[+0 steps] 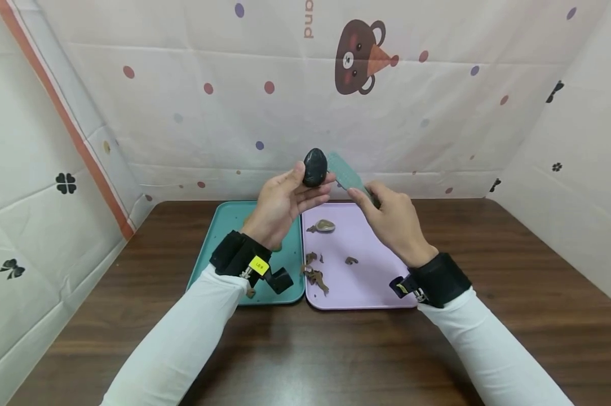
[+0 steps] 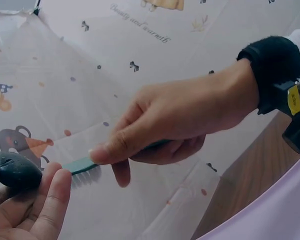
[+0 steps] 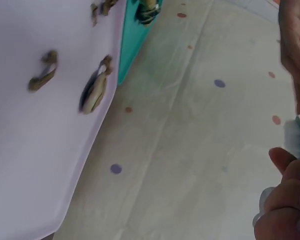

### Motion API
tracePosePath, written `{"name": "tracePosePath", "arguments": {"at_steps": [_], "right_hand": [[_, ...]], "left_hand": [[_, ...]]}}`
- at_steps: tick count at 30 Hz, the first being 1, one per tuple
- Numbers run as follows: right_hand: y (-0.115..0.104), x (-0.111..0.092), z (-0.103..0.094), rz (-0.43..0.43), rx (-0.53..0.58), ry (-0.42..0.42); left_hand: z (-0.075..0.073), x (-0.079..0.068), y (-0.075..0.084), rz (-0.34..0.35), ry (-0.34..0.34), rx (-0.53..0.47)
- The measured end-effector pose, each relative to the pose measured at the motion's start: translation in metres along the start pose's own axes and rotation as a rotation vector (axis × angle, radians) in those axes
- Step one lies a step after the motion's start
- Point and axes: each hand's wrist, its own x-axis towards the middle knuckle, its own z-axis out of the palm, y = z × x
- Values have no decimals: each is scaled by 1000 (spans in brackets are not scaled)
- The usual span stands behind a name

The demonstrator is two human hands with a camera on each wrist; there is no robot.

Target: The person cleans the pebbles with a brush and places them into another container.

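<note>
Over the counter (image 1: 305, 349) toward its far edge, the left grip (image 1: 283, 210) held a dark stone (image 1: 315, 168), the right grip (image 1: 395, 223) a teal brush (image 1: 345, 171).

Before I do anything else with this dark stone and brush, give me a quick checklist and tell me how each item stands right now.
1. Left grip holding the dark stone: ok.
2. Right grip holding the brush: ok.
3. Bristles touching the dark stone: cannot tell; fingers block the left wrist view.
4. Lilac tray free of brown bits: not ok, several lie there.
</note>
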Motion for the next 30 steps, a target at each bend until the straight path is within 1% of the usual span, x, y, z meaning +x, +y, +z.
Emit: {"name": "tracePosePath", "arguments": {"at_steps": [3,5,7,9,14,18,21,24,30], "right_hand": [[1,1,1,-19,-7,36],[1,1,1,-14,-8,59],[1,0,1,-4,-4,74],[1,-1,0,-6,11,83],[0,-2,1,-55,57,121],[-1,-2,1,-71,76,139],[-1,-2,1,-68,83,148],[1,-1,1,-66,86,154],[4,0,2,-66,86,175]], "left_hand": [[-1,0,0,19,7,7],[-2,0,0,31,16,10],[-2,1,-1,32,39,9],[-4,2,-3,22,88,3],[-13,5,-9,-2,240,6],[-20,6,-12,5,310,43],[-24,6,-14,30,353,59],[-30,7,-17,74,400,70],[-49,8,-25,161,549,109]]}}
